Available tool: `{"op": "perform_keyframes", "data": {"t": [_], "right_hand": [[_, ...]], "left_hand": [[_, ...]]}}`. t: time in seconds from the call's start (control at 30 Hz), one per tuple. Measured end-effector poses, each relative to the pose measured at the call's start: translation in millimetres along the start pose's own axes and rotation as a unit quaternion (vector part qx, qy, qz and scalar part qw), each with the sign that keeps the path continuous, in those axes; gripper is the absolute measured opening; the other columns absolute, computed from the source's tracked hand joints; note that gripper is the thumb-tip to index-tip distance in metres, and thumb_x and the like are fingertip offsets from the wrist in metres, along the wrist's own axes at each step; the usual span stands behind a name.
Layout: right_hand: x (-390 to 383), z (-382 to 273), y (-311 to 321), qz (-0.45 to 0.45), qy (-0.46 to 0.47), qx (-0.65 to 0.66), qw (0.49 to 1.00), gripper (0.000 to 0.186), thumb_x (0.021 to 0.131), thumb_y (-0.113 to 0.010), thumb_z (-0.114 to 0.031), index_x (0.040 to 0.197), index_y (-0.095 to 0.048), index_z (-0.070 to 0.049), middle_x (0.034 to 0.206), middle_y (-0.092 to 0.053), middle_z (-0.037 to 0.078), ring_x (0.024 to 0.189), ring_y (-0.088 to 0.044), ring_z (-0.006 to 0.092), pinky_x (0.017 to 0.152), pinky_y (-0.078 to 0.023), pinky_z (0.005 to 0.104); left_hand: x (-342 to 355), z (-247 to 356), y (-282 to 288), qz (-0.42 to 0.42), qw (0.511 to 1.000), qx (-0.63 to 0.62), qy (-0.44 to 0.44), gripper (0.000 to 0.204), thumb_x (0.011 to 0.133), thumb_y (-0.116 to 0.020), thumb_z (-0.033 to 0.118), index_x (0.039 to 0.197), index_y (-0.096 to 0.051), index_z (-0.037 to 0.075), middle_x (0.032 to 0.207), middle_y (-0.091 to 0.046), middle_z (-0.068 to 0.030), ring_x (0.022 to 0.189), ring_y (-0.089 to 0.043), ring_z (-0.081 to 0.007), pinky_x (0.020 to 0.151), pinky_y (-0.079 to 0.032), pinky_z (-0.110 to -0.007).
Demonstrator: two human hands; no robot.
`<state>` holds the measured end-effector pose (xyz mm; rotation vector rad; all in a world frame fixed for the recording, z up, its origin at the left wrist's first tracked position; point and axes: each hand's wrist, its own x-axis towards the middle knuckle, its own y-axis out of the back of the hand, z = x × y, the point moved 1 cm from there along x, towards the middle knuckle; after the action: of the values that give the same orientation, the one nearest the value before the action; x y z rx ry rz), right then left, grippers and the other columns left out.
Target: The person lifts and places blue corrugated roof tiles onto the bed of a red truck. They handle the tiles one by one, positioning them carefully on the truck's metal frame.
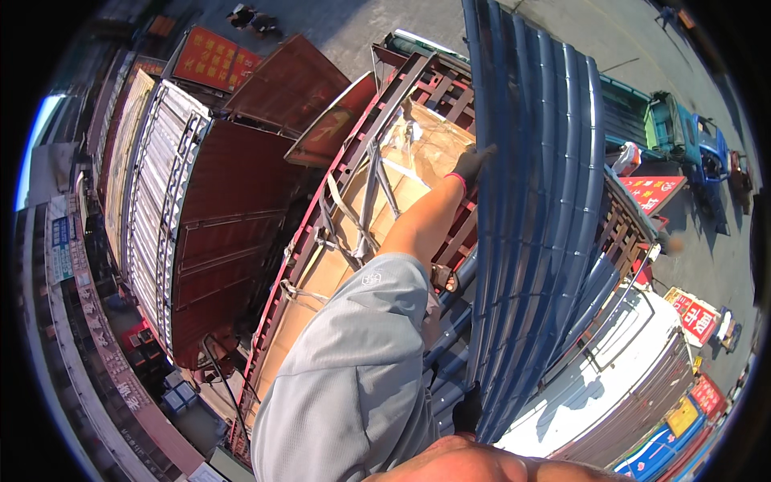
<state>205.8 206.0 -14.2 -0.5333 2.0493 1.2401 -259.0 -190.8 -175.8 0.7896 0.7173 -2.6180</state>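
Note:
My left hand [470, 163], in a dark glove with my grey-sleeved arm stretched forward, grips the left edge of a long blue-grey corrugated sheet [538, 193] near its upper part. Lower on that same edge, my right hand [467, 410], also dark-gloved and partly hidden, holds the sheet. Beneath my left arm lie tan cardboard-covered packages [307, 320] with straps [371, 185] on a red metal truck rack [434, 84]. A sandalled foot [446, 278] shows beside my arm, above dark tubular pieces or sheets [450, 337].
A red truck body [221, 241] with white ribbed top stands left; raised red panels [289, 80] are beyond it. A white roof [594, 369] lies lower right. Teal and blue vehicles [707, 161] are far right, on grey pavement [329, 32]. People with a scooter [253, 20] are in the distance.

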Motion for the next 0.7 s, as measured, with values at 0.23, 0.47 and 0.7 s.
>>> {"op": "perform_keyframes", "data": {"t": [0.23,0.47,0.7], "right_hand": [[-7.2,-23.4,32.6,0.039,-0.02,0.048,0.998,0.07,0.073,-0.042,0.011,0.141,-0.04,-0.008,0.12,-0.06,0.022,0.109,-0.06,0.0372,0.088,-0.05,0.0442],[-41.1,1.4,20.4,0.1,0.009,0.017,0.995,0.067,0.073,-0.043,0.011,0.138,-0.043,-0.005,0.119,-0.061,0.022,0.108,-0.061,0.0348,0.088,-0.05,0.0424],[-119.0,37.0,-11.9,0.134,-0.022,0.005,0.991,0.059,0.079,-0.046,0.008,0.137,-0.046,-0.004,0.118,-0.06,0.023,0.108,-0.059,0.0393,0.088,-0.049,0.0431]], "left_hand": [[70.2,-35.5,12.0,-0.029,0.765,0.598,-0.238,0.03,0.084,-0.066,0.024,0.111,-0.067,0.011,0.1,-0.069,-0.0142,0.088,-0.068,-0.021,0.076,-0.053,-0.034],[33.1,-47.2,-2.7,-0.048,0.736,0.613,-0.282,0.028,0.083,-0.055,0.006,0.107,-0.069,0.013,0.105,-0.069,-0.0133,0.095,-0.067,-0.0275,0.083,-0.054,-0.036],[-40.0,-103.6,11.0,-0.042,0.749,0.581,-0.315,0.028,0.081,-0.062,0.009,0.107,-0.069,0.018,0.097,-0.07,-0.0131,0.089,-0.069,-0.0289,0.078,-0.055,-0.036]]}}
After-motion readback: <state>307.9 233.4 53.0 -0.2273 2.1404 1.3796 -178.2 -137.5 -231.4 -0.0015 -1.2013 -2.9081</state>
